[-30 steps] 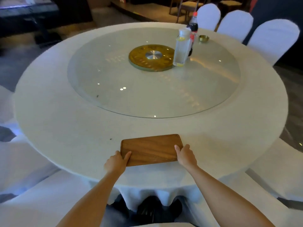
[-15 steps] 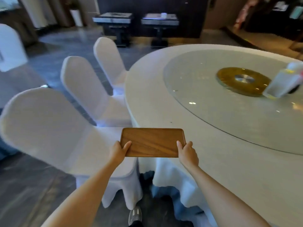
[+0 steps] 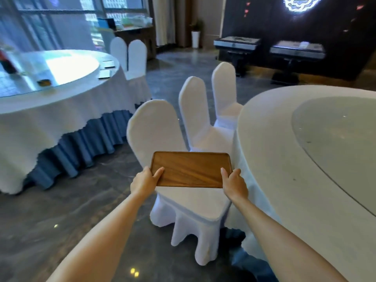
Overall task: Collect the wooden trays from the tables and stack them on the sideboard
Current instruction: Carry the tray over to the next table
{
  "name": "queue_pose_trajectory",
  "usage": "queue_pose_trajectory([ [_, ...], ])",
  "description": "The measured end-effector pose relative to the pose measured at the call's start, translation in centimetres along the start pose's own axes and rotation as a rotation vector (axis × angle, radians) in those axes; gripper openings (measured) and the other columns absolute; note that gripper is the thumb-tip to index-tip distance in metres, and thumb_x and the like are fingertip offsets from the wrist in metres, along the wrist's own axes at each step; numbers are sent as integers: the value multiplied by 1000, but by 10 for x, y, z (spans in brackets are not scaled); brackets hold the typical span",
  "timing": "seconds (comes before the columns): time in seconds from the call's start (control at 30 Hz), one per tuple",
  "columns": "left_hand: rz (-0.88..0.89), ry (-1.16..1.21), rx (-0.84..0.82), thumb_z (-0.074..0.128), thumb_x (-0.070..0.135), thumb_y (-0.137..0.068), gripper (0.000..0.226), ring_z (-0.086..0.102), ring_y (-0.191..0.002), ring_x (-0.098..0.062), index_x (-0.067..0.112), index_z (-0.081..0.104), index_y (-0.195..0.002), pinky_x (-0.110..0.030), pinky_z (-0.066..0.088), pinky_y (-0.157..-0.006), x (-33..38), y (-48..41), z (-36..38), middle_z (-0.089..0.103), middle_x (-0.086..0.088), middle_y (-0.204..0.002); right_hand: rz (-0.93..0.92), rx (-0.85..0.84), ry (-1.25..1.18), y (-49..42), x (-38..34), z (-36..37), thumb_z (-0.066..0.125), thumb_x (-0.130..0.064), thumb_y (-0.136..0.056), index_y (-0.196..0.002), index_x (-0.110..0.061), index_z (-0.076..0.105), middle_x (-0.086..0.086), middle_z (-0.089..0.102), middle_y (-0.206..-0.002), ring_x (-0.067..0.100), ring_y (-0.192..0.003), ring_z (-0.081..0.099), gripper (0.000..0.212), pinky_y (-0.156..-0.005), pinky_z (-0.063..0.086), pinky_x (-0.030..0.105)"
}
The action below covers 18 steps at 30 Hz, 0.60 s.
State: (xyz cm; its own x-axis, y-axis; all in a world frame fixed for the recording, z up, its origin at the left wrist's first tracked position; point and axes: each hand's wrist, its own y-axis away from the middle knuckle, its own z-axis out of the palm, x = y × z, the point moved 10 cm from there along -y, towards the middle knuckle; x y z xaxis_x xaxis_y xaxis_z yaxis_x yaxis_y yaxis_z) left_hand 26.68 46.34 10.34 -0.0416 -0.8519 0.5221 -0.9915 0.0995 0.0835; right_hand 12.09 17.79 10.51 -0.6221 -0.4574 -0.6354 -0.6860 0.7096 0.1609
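Observation:
A rectangular wooden tray (image 3: 190,168) with rounded corners is held level in the air, above the seat of a white-covered chair (image 3: 154,131). My left hand (image 3: 144,181) grips its near left corner, thumb on top. My right hand (image 3: 234,183) grips its near right corner the same way. The tray carries nothing. On the far round table (image 3: 61,110) at the left lie dark flat trays (image 3: 105,73) near its right edge. A dark wooden sideboard (image 3: 135,36) stands by the window at the back.
The round table with a glass turntable (image 3: 335,143) fills the right side. Two more covered chairs (image 3: 195,110) stand along its edge. The dark polished floor (image 3: 85,200) lies open between the two tables. Two dark low stands (image 3: 237,45) sit against the black back wall.
The tray has been lifted off the right table and carried leftward with both hands. My view has swung left, from the table to the chairs and the second table.

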Motion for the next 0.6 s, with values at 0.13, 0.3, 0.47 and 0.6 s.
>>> queue_pose_trajectory([
  [0.13, -93, 23, 36, 38, 60, -87, 50, 59, -98, -35, 10, 43, -88, -37, 39, -71, -76, -20, -46, 64, -17, -107, -78, -37, 13, 15, -71, 57, 32, -46, -95, -125, -1, 39, 21, 55, -128, 38, -115, 54, 54, -89, 46, 43],
  [0.3, -194, 42, 91, 39, 60, -87, 50, 58, -101, -36, 10, 44, -85, -37, 38, -72, -179, -51, -114, 64, -18, -109, -159, -133, 35, 38, -173, 145, 31, -47, -96, -125, -3, 39, 19, 57, -126, 36, -112, 56, 53, -88, 47, 42],
  [0.47, -259, 55, 140, 38, 61, -87, 53, 59, -86, -32, 8, 48, -86, -37, 43, -70, -268, -87, -183, 65, -14, -99, -229, -212, 1, 59, -266, 228, 32, -48, -95, -117, -5, 42, 18, 61, -116, 34, -102, 60, 50, -88, 51, 46],
  [0.6, -303, 49, 170, 38, 61, -87, 50, 52, -77, -26, 11, 43, -82, -35, 39, -64, -316, -117, -221, 64, -12, -96, -245, -245, 3, 64, -321, 277, 33, -49, -94, -117, -5, 42, 18, 61, -114, 34, -101, 60, 50, -88, 51, 47],
])
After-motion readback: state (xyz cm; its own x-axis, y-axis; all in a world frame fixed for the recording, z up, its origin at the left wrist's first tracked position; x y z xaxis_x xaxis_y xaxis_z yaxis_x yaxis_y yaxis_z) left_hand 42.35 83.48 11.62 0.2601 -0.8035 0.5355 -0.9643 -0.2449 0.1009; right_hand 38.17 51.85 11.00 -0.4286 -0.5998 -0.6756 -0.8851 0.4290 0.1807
